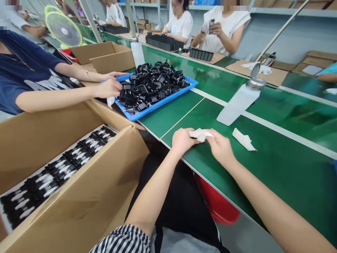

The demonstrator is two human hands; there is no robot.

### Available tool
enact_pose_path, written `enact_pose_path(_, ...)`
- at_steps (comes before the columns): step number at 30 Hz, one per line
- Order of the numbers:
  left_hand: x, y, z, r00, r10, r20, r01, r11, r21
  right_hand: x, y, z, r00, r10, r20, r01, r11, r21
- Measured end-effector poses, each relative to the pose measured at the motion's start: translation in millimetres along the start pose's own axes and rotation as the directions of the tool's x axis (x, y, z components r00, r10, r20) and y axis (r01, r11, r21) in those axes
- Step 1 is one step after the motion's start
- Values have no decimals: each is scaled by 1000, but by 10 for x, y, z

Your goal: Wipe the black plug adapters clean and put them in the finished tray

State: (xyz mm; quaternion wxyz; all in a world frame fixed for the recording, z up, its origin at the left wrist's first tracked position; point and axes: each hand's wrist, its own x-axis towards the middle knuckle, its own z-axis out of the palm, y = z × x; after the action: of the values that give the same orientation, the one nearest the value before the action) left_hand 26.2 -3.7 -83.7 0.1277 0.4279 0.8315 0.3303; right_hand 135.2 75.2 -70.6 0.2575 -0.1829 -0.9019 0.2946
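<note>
Both my hands meet over the near edge of the green table, with a crumpled white cloth between them. My left hand has its fingers closed on the cloth's left end. At the other end, my right hand pinches the cloth between thumb and fingers. A second white cloth piece lies on the table just right of my right hand. Behind it stands a translucent white bottle with a metal cap, appearing tilted in this view. Anything wrapped inside the cloth is hidden.
A blue tray heaped with black plug-like parts sits at left, a co-worker's hands at its edge. Near me is an open cardboard box with rows of black parts. A red bin is under the table. Co-workers sit opposite.
</note>
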Motion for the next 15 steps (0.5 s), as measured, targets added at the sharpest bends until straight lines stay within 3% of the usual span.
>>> enact_pose_path(2, -1, 6, -6, 1000, 5, -16, -5, 1000, -22, 57, 102, -185, 984, 179, 0, -178, 977, 120)
enact_pose_path(4, -11, 14, -19, 999, 15, -30, -15, 1000, -24, 127, 189, -347, 958, 278, 69, -284, 954, 98)
enact_pose_path(7, -26, 27, -46, 999, 26, -39, -28, 999, -35, 212, 249, -518, 968, 230, 100, -211, 963, -168)
enact_pose_path(10, -30, 38, -71, 999, 14, -37, -16, 998, -55, 262, 286, -654, 975, 174, -139, -207, 938, -277)
enact_pose_path(12, -27, 42, -80, 1000, 10, -21, -12, 997, -75, 301, 367, -770, 931, 190, -311, -277, 924, -265)
enact_pose_path(15, -17, 37, -78, 999, 34, -1, -34, 993, -110, 392, 580, -995, 866, 309, -393, -453, 817, -356)
